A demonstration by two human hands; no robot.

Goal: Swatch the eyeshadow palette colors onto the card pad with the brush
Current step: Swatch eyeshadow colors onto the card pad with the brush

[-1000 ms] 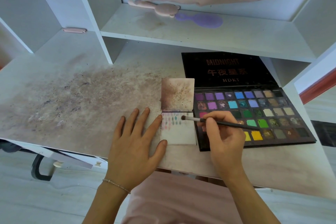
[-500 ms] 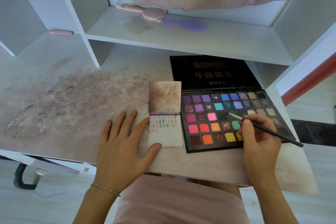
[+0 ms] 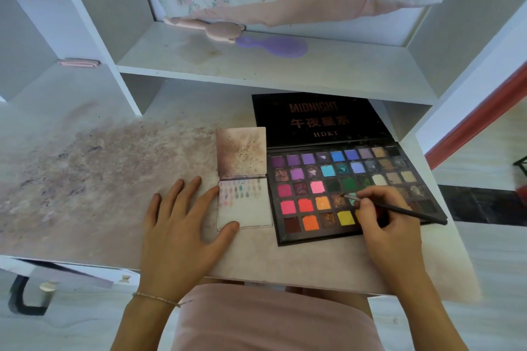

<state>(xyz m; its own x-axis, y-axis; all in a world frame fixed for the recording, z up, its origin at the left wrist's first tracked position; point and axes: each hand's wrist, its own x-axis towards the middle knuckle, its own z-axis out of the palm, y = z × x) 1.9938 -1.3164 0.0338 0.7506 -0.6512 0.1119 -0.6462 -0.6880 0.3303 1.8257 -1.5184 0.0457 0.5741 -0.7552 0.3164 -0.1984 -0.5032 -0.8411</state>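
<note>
Right hand (image 3: 385,225) pinches brush (image 3: 399,209), tip in palette (image 3: 399,162); card pad (image 3: 245,208) lies left, under spread left hand (image 3: 182,225).

The card pad (image 3: 245,208) lies on the desk (image 3: 99,179), just left of the palette (image 3: 342,188), below the shelf (image 3: 285,74).

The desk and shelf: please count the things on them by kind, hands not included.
Eyeshadow palette: 1
Card pad: 1
Brush: 1
Purple hairbrush: 1
Pink hairbrush: 1
Pink flat item: 1
Total: 6
</note>
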